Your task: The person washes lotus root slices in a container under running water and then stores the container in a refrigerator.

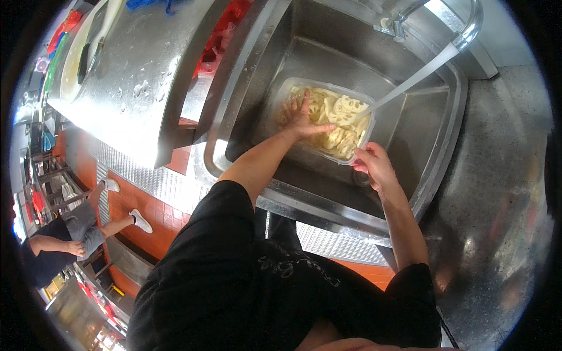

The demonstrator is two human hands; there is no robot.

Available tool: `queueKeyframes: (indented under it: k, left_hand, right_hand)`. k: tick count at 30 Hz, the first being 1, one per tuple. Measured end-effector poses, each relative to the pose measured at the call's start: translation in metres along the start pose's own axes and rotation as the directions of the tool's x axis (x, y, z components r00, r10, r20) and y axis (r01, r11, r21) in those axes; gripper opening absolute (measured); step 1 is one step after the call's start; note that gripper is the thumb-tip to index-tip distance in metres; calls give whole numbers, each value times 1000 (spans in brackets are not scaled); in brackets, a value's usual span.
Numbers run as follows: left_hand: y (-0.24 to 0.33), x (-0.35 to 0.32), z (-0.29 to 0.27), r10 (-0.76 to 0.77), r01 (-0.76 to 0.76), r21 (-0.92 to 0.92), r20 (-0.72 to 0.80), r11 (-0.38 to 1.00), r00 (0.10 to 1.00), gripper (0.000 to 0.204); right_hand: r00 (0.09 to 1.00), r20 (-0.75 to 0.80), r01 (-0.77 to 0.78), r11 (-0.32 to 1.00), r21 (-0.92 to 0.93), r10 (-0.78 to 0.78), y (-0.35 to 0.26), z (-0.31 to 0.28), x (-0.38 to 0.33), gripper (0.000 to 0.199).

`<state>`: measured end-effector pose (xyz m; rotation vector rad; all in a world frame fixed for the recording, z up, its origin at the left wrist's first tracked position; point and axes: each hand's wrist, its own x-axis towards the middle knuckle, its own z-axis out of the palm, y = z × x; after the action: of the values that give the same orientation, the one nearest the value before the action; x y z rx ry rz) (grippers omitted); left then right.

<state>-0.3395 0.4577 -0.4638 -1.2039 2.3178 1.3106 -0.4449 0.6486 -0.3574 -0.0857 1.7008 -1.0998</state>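
A clear plastic tub (367, 138) filled with pale lotus root slices (346, 109) sits inside a metal sink (413, 126). From the tap (465, 38), a stream of water runs down into the tub's right side. My left hand (301, 120) lies over the slices with its fingers spread. At the near right corner of the tub, my right hand (374, 165) pinches the rim between thumb and fingers. Part of the tub's left side is hidden by my left hand.
Left of the sink stands a steel table (132, 76) with water drops, a knife (85, 61) and a pale round board (73, 70). Red plastic bags (225, 38) lie between table and sink. A seated person (64, 240) is at the lower left.
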Motion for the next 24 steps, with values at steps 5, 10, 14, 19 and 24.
queueKeyframes:
  k: [5,10,14,19,24]
  left_hand:
    - [-11,4,-2,78,-78,-31,-3,996,997,131]
    - [-21,9,-6,94,-84,-151,58,985,994,128]
    - [-22,8,-10,86,-70,-172,88,983,992,126]
    - [-19,4,-9,93,-81,-222,46,972,995,124]
    - [-19,6,-6,107,-87,-258,65,962,992,121]
  right_hand:
    - [998,55,38,999,18,-39,-10,9,-10,19]
    - [992,91,82,995,56,-87,-20,19,-20,21]
    - [988,113,97,993,63,-103,-26,22,-23,24]
    - [984,143,91,992,87,-103,-30,21,-26,27]
    - [980,162,85,984,159,-111,-24,16,-24,25]
